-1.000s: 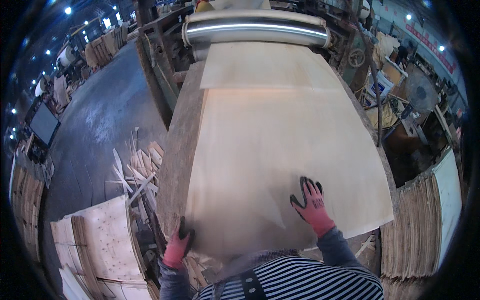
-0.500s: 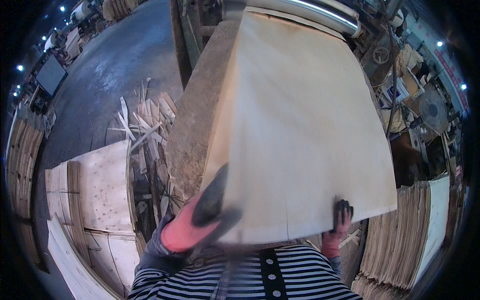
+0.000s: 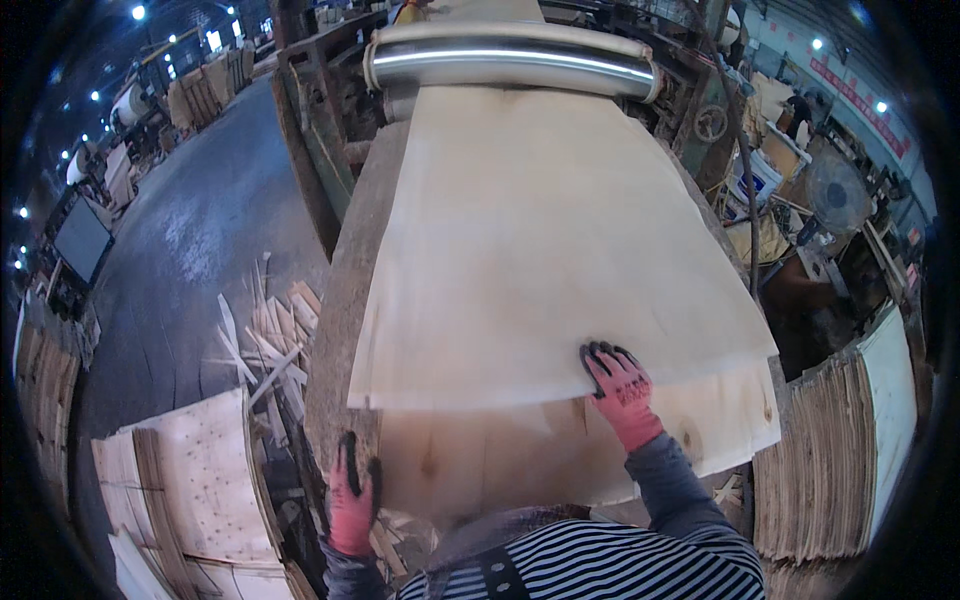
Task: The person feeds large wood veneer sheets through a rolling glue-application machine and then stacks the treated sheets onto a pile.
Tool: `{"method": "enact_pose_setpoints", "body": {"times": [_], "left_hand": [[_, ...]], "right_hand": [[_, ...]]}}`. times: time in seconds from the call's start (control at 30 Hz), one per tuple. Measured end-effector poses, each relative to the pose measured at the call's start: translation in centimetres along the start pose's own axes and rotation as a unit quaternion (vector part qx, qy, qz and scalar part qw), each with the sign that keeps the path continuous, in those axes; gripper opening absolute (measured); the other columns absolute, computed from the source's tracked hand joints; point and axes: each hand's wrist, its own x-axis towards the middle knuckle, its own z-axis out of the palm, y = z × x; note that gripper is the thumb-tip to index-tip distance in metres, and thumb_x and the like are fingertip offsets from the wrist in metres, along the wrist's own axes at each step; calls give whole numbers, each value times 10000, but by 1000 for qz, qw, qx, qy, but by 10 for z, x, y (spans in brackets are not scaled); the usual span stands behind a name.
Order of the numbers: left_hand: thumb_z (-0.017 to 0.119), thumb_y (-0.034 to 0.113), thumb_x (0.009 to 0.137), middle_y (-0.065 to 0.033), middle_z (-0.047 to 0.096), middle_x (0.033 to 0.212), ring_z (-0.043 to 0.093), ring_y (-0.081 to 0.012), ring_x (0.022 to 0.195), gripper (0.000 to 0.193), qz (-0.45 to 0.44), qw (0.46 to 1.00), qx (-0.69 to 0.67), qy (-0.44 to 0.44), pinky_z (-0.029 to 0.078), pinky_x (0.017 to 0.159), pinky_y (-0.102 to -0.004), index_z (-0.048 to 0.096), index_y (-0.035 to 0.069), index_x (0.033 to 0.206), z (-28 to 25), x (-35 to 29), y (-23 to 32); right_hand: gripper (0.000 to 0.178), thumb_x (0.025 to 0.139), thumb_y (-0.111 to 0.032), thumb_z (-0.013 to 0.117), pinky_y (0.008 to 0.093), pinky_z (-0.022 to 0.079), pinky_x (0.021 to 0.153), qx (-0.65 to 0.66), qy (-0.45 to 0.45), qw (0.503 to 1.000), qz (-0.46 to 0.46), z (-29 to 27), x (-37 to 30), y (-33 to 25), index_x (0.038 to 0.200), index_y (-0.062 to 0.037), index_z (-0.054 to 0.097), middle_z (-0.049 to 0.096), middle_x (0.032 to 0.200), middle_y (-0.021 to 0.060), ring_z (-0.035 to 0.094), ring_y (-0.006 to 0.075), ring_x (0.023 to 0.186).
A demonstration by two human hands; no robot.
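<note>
A pale upper veneer sheet (image 3: pixel 530 250) stretches from the shiny metal roller (image 3: pixel 510 62) toward me. Beneath its near edge shows a browner veneer sheet (image 3: pixel 480 450) with knots. My right hand (image 3: pixel 620 390), in a pink glove with black fingertips, rests with fingers laid out on the upper sheet's near edge. At the near left corner of the lower sheet is my left hand (image 3: pixel 352 505), gloved alike, thumb and fingers apart; whether it touches the sheet I cannot tell.
Bundled veneer (image 3: pixel 200 480) stands at lower left, beside wood scraps (image 3: pixel 275 335) on the floor. A veneer stack (image 3: pixel 820 470) rises at right. Farther right are a fan (image 3: pixel 838 190) and a white bucket (image 3: pixel 755 180). The worktable's brown edge (image 3: pixel 340 300) shows at left.
The upper sheet now lies flatter and farther toward the roller, exposing the lower sheet. My left hand has left its edge and moved down left; my right hand has moved forward and left onto it.
</note>
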Motion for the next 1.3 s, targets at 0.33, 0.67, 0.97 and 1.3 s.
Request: {"method": "enact_pose_setpoints", "body": {"times": [0.33, 0.67, 0.97, 1.3], "left_hand": [[565, 238, 789, -246, 376, 1252, 359, -369, 1163, 631, -123, 985, 47, -113, 311, 965, -388, 277, 21, 1307, 39, -8, -40], [566, 174, 810, -175, 354, 1310, 349, -262, 1208, 567, -26, 992, -51, -111, 279, 993, -322, 317, 52, 1304, 16, -2, -17], [592, 69, 792, -71, 498, 1181, 460, -130, 1067, 549, -112, 862, -428, -249, 335, 918, -246, 347, -1, 1279, -38, 5, 90], [503, 164, 726, -180, 515, 1129, 506, -266, 1042, 540, -116, 824, -553, -47, 392, 898, -353, 409, -52, 1212, -105, -26, 80]], "right_hand": [[670, 699, -404, 609, 445, 160, 1037, -94, 94, 970, 201, 103, 150, 42, 1259, -106, 393, 394, 1268, 109, 280, 274, 1225], [814, 669, -461, 625, 498, 102, 1032, 13, -67, 985, 158, 31, -47, -10, 1269, 7, 337, 367, 1263, 190, 262, 347, 1226], [880, 572, -441, 679, 519, 146, 1021, 63, -107, 987, 106, 13, -187, -57, 1238, 26, 345, 355, 1257, 223, 285, 392, 1199], [481, 548, -248, 640, 463, 413, 835, 44, 71, 995, 55, -74, -179, -74, 983, -54, 575, 552, 1042, 143, 513, 371, 959]]}}
